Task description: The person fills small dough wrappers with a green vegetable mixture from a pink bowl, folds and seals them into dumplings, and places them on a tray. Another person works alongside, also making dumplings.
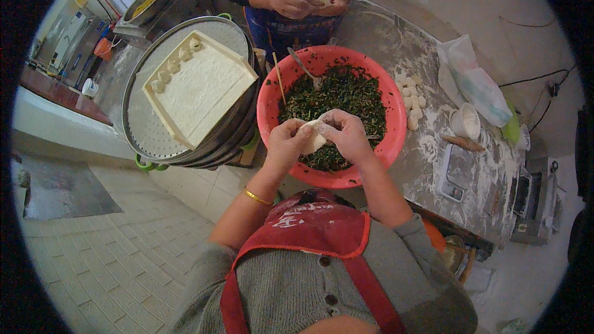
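Between my left hand (286, 141) and my right hand (349, 134) is a folded dough wrapper (315, 141), its upper edge pinched by the fingers of both. Whether filling lies inside it cannot be seen. Both hands are above the near half of a large red basin (392, 97), which holds a chopped dark-green filling (348, 88). A metal spoon (304, 66) stands in the filling at the far side, and a thin wooden stick (279, 79) leans on the left rim. Flour dusts my fingers.
At left, a cream tray (204, 88) with several dumplings (173, 65) along one edge sits on stacked steamers (139, 116). On the floury table (427, 167) at right are dough pieces (410, 95), a scale (455, 174), a rolling pin (464, 143) and a flour tub (465, 120). Opposite, a co-worker's hands (294, 2) hold dough.
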